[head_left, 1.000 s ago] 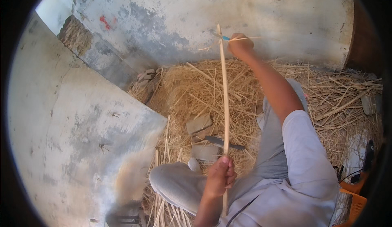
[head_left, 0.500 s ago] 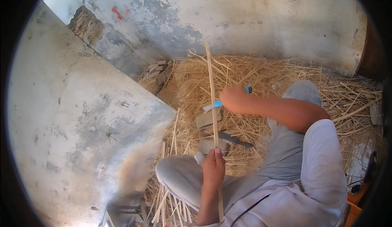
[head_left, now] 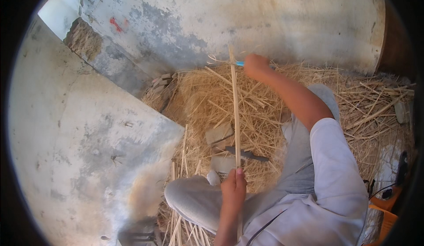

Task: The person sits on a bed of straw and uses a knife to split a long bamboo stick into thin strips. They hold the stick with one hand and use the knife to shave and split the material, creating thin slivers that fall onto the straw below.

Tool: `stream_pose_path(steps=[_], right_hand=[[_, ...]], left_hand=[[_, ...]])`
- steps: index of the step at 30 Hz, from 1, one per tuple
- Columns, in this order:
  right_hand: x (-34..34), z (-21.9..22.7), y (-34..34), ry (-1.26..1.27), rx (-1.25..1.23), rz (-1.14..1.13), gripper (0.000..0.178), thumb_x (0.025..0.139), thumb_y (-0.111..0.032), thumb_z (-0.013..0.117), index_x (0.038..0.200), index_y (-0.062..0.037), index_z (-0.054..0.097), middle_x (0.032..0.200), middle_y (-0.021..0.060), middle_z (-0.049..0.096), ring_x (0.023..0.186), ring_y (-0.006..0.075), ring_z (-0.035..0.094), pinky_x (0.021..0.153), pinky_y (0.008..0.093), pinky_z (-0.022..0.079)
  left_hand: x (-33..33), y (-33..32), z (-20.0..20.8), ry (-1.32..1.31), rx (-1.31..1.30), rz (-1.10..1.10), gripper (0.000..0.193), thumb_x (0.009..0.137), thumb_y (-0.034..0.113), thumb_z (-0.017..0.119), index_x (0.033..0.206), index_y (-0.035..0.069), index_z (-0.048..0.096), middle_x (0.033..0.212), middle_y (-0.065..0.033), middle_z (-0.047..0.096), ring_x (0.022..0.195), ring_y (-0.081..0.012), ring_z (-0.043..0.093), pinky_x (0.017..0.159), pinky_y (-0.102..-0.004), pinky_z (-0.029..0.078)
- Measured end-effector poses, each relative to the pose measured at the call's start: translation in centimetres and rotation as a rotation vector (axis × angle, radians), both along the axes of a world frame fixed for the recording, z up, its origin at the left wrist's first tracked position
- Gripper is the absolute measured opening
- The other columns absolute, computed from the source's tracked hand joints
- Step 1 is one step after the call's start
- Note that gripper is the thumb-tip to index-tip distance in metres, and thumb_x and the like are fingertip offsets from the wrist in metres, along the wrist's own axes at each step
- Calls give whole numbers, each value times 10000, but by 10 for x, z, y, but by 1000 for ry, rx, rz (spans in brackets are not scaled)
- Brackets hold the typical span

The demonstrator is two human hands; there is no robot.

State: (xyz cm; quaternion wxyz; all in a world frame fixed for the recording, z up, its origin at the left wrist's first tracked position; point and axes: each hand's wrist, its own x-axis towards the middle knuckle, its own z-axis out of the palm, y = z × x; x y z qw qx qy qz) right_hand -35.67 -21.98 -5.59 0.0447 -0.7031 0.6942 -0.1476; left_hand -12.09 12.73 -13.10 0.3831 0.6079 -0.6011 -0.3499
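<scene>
A long, pale strip of split wood or bamboo point(head_left: 236, 109) stretches away from my lap toward the wall. My left hand point(head_left: 233, 187) grips it near my knees, thumb on top. My right hand point(head_left: 257, 66) is closed round the blue handle of a knife point(head_left: 239, 63), whose blade meets the strip near its far end. Thin curled shavings point(head_left: 215, 60) stick out to the left there. Beneath the strip lie a dark flat blade-like piece point(head_left: 248, 153) and grey brick-like blocks point(head_left: 219, 133).
Straw-like shavings and strips point(head_left: 207, 95) cover the floor. A slanting plastered slab point(head_left: 97, 144) rises on my left, and a stained wall point(head_left: 274, 20) stands ahead. Stacked bricks point(head_left: 162, 81) sit in the corner. An orange object point(head_left: 387, 223) is at lower right.
My right hand has pushed the knife outward along the strip, from near its middle to near its far end. Curled shavings now show beside the blade. My left hand keeps its grip.
</scene>
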Motion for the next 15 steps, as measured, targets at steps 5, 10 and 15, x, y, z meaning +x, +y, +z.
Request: stream_pose_path(steps=[5, 10, 15], right_hand=[[56, 4, 72, 118, 92, 331, 124, 836, -108, 678, 881, -9, 737, 750, 100, 675, 683, 245, 692, 564, 408, 559], [94, -11, 130, 190, 133, 562, 140, 832, -132, 701, 843, 7, 719, 690, 86, 631, 611, 211, 645, 491, 405, 523], [50, -6, 62, -216, 75, 226, 135, 863, -128, 686, 869, 5, 712, 724, 101, 638, 599, 217, 634, 520, 391, 510]], left_hand=[[11, -6, 7, 259, 194, 94, 383, 1071, 326, 451, 831, 47, 555, 601, 16, 499, 522, -55, 451, 478, -246, 372], [20, -8, 13, 314, 215, 149, 354, 1073, 338, 449, 857, 75, 543, 595, 37, 448, 484, -48, 399, 425, -231, 308], [-2, 3, 38, 687, 420, 91, 295, 1063, 357, 481, 883, 125, 502, 596, 92, 339, 449, -15, 290, 399, -203, 213]])
